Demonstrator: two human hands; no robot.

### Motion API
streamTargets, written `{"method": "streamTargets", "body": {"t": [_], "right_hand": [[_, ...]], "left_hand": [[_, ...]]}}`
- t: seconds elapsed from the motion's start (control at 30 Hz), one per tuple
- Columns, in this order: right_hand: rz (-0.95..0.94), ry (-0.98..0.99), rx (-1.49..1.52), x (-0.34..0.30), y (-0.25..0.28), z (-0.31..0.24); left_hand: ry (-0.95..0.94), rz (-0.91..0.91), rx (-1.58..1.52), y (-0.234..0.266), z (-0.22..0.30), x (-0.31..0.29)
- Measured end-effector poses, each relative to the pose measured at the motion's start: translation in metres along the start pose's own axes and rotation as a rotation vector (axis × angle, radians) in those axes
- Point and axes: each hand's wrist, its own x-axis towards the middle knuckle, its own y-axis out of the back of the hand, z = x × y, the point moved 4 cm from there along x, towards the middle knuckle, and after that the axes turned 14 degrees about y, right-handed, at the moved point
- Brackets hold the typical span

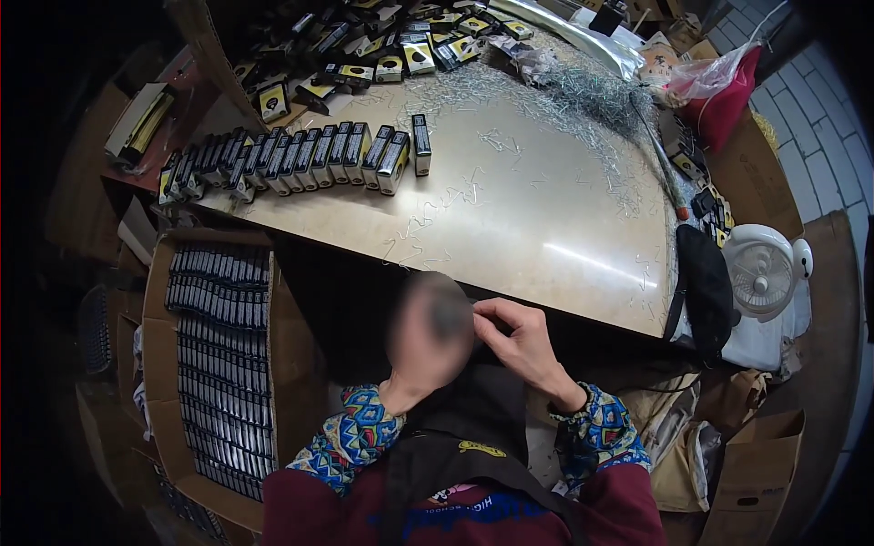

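My left hand point(414, 341) is raised just off the near edge of the table, over my lap. A blur covers it, and a small dark thing point(450, 317) shows at its fingers; its kind cannot be made out. Close against that on the right is my right hand point(519, 337), thumb and forefinger pinched together. Whatever the pinch holds is too small or hidden to name. Beyond the hands, small bent metal wires point(423, 223) lie scattered on the table point(537, 200). A row of small black, white and yellow boxes point(314, 155) stands upright at the table's left.
An open carton point(164, 364) on the left is packed with rows of similar boxes. Loose boxes point(355, 73) heap at the back, beside a pile of wires point(601, 100). On the right are a white fan point(760, 271), a dark cloth point(699, 282) and another carton point(756, 473).
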Motion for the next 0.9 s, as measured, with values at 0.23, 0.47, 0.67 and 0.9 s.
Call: {"method": "streamTargets", "body": {"t": [0.23,0.47,0.67,0.9], "right_hand": [[-0.004,-0.028,0.034,0.006,0.002,-0.007],[0.117,0.143,-0.477,0.015,0.02,-0.005],[0.081,-0.046,-0.127,0.019,0.027,0.006],[0.3,-0.162,0.34,0.013,0.026,0.011]], "left_hand": [[0.096,-0.114,-0.038,0.001,-0.004,0.0],[-0.109,-0.1,0.027,0.009,0.024,0.005],[-0.112,-0.087,0.097,0.007,0.018,0.008],[0.009,-0.107,-0.08,0.005,0.018,0.009]]}}
